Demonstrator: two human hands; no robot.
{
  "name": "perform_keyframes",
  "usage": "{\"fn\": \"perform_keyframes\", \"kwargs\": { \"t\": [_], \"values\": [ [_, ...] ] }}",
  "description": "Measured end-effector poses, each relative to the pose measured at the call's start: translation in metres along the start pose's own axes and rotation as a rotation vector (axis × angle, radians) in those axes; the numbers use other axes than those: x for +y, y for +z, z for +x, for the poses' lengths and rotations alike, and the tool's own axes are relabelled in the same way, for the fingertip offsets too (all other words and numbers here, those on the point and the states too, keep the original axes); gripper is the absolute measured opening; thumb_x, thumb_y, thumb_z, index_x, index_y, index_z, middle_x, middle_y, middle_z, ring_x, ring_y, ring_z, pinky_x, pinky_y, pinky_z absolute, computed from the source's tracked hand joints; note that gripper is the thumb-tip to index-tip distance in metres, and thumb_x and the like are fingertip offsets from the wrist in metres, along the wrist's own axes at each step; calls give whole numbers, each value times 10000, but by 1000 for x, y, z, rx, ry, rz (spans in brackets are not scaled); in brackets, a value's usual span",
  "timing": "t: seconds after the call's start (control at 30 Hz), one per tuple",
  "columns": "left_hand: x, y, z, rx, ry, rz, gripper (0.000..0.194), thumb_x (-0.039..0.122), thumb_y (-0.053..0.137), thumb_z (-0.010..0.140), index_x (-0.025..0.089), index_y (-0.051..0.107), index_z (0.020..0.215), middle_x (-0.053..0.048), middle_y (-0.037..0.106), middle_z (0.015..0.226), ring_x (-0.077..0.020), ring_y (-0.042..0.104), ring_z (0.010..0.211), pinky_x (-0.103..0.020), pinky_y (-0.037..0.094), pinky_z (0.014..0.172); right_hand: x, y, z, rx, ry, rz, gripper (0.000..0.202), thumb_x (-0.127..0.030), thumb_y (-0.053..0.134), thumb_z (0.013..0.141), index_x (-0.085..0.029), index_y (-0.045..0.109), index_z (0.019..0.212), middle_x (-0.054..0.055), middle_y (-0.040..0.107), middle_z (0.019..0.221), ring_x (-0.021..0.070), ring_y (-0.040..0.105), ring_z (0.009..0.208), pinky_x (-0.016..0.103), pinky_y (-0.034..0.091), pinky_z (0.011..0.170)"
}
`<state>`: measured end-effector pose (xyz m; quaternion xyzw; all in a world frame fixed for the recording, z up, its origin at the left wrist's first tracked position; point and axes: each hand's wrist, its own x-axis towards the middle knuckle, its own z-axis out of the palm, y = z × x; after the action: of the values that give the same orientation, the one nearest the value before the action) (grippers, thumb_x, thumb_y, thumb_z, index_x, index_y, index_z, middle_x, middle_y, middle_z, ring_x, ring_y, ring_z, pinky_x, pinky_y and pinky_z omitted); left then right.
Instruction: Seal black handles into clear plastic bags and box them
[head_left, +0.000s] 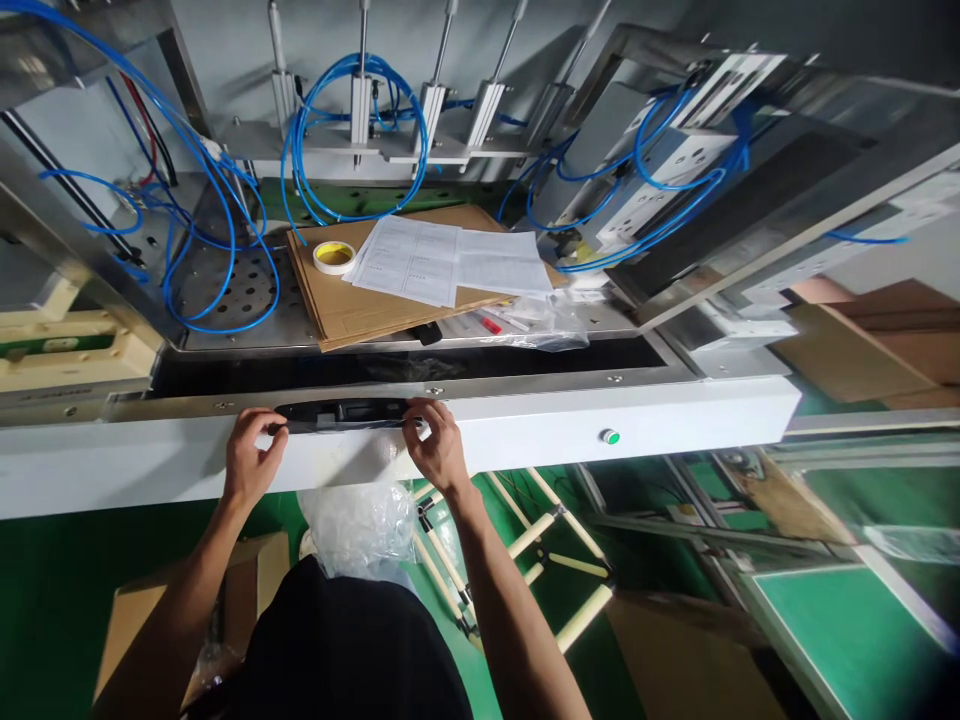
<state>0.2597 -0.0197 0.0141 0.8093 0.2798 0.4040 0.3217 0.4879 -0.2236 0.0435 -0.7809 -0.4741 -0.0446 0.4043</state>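
A long black plastic part (345,412) lies level across the front edge of the machine, held at both ends. My left hand (255,455) pinches its left end between thumb and fingers. At the right end, my right hand (437,445) grips it with the fingers curled round. The part shows a recess and small openings on the side facing up. Beneath it is the white front panel (540,430) of the machine.
Behind the part, cardboard sheets (322,305) carry printed papers (420,260) and a tape roll (334,257). Blue hoses (300,150) loop around metal cylinders. A green button (613,437) sits on the panel. Clear plastic bags (360,520) hang below.
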Motion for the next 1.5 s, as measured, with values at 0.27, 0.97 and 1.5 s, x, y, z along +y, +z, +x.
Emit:
{"fn": "perform_keyframes", "kwargs": {
  "t": [0.27, 0.97, 1.5],
  "values": [
    [2, 18, -5, 153, -161, 69, 189, 250, 607, 913, 222, 624, 1100, -55, 652, 1003, -200, 597, 811, -348, 541, 721, 10, 6, 14, -15, 101, 87, 201, -150, 552, 828, -229, 684, 958, 46, 674, 910, 199, 612, 754, 335, 546, 706],
    [25, 33, 26, -593, 514, 605, 518, 355, 622, 1011, 242, 560, 1513, -185, 625, 1462, -357, 625, 1259, -502, 515, 1044, -19, 7, -17, 246, -10, -212, 313, -202, 530, 1024, -224, 658, 1309, 136, 698, 1220, 277, 630, 1169, 464, 514, 1005],
    [42, 7, 42, -575, 549, 426, 303, 351, 542, 1049, 131, 656, 1224, -167, 681, 1407, -336, 583, 1356, -522, 410, 1173, -55, 14, 6, -448, -226, -322, 377, -245, 488, 1082, -162, 583, 1438, 121, 756, 1121, 261, 648, 1050, 414, 446, 982]
  ]
}}
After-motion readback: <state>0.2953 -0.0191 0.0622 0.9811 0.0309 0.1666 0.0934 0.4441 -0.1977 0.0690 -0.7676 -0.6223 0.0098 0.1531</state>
